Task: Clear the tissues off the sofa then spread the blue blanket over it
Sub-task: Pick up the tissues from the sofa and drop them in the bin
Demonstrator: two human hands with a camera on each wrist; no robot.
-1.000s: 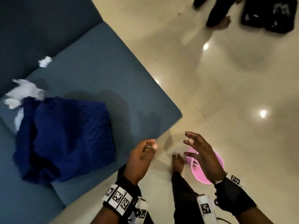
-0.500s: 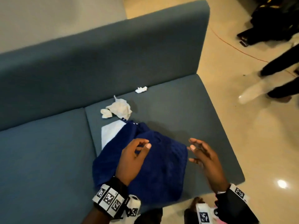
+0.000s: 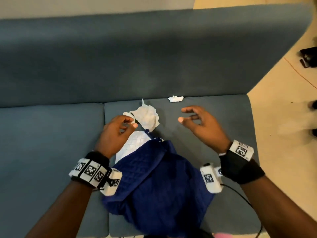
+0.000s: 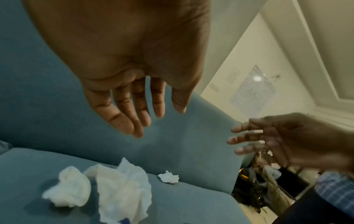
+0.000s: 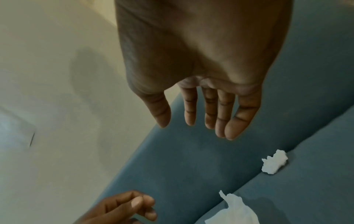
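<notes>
1. our left hand (image 3: 115, 133) hangs over the sofa (image 3: 51, 134) seat, fingers loose and a bit curled, nothing in it. it's right above the big crumpled tissue (image 3: 147, 118) and the smaller wad (image 4: 67, 187) next to it, but the wrist view shows clear air between the fingers (image 4: 122, 118) and the paper.
2. our right hand (image 3: 202, 126) is out over the right-hand cushion, fingers spread and relaxed, also holding nothing. no contact with the seat that we can see.
3. a little tissue scrap (image 3: 175, 98) sits by itself back where the seat meets the backrest, just past the right hand.
4. a flat tissue sheet (image 3: 132, 146) lies half tucked under the blue blanket (image 3: 159, 182), with only its left part sticking out.
5. the blanket's bunched in a heap on the front of the right cushion, between our forearms, not spread at all.
6. both wrists have the marker bands (image 3: 89, 170) on.
7. off to the right it's pale floor (image 3: 283, 109) with some dark stuff, too blurry to call.
</notes>
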